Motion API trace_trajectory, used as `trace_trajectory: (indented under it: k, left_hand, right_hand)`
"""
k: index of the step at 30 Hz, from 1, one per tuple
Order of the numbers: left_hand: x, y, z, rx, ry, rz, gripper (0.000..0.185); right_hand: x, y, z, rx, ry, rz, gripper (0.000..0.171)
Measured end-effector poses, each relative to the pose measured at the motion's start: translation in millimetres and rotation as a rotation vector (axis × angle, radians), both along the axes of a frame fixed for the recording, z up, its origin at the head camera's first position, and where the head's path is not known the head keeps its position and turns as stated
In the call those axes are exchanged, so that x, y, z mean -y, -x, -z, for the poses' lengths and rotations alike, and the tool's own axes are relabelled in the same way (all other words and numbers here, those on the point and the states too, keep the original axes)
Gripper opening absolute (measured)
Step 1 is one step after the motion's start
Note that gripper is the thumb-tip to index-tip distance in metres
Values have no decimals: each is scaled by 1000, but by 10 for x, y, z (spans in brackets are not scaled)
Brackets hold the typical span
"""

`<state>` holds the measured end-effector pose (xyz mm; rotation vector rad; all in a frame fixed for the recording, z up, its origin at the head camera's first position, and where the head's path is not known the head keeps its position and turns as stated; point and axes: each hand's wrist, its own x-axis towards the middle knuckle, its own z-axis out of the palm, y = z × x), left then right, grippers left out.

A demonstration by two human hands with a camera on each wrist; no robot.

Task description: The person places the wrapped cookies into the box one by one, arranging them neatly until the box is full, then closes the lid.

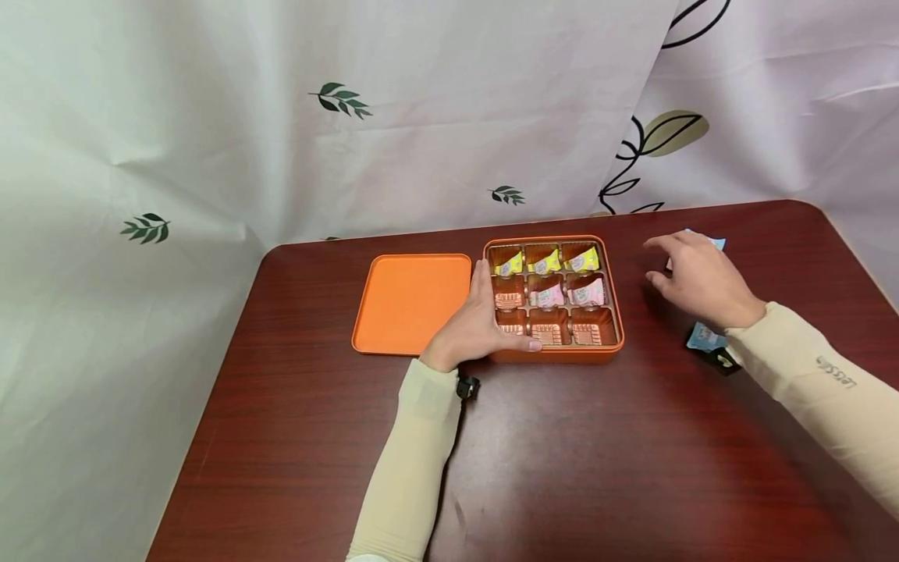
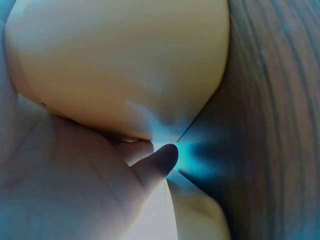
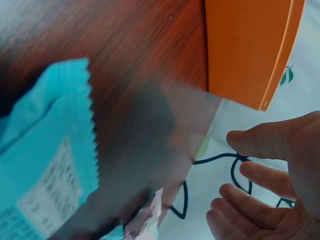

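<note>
Head view: an orange rectangular box [image 1: 552,353] with a glossy nine-cell insert was seen on the dark wood-grain table [image 1: 562,468], its long axis running away from the person. Yellow packets [image 1: 546,261] filled the far row; pink packets [image 1: 567,294] lay in the middle row. The left hand [image 1: 480,321] was laid against the box's left wall, thumb along the near rim. The flat orange lid [image 1: 413,302] lay just beside the box. The right hand [image 1: 698,279] was held relaxed, holding nothing, near a blue packet [image 1: 704,336].

Left wrist view: only blurred fingers and orange surface were resolved.

Right wrist view: a blue packet [image 3: 45,165] with a serrated edge was seen; its label print was unreadable.
</note>
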<state>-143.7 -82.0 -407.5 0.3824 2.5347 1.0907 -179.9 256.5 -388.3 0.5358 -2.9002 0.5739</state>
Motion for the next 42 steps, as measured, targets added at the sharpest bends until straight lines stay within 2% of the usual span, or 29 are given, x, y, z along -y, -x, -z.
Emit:
trace_trajectory:
  k: [14,24,32,42]
  left_hand:
    - [0,-7,0,2,-1,-2,147]
    - [-3,-5,9,-16,14,7,148]
    - [-6,-1,4,-29,20,12,148]
    - [-8,2,-6,-19,17,5,148]
  right_hand:
    - [-282,123,119,35,-9,45,39]
    - [-494,184,188,92,-63,72,45]
    - [-588,202,217,73,-41,89,38]
    - [-629,230,226,104,-69,55,38]
